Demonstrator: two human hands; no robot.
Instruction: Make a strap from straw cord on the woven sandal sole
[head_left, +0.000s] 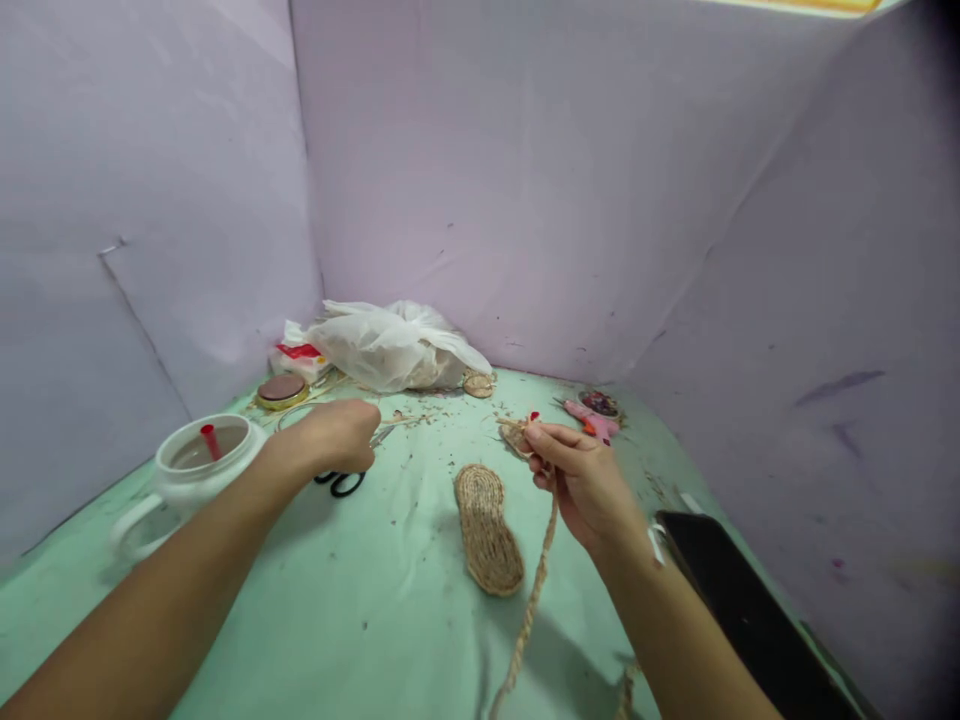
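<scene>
My right hand (pixel 574 470) pinches the upper end of a braided straw cord (pixel 536 590), which hangs down toward the front edge of view. A small red bit shows at its fingertips. My left hand (pixel 341 435) is closed in a fist, its back toward me; whatever is inside it is hidden. Black scissor handles (pixel 341 484) show just below that fist, with thin straw strands (pixel 409 420) beside it. Between the hands a coiled, sole-shaped braided piece (pixel 487 530) lies flat on the green cloth. Another braided piece (pixel 514 436) is partly covered by my right fingers.
A white pot (pixel 180 490) with a red stick inside stands at left, near a round tin (pixel 282 390). At the back lies a white plastic bag (pixel 397 345). A pink glue gun (pixel 592 418) and a black phone-like slab (pixel 742 610) are on the right.
</scene>
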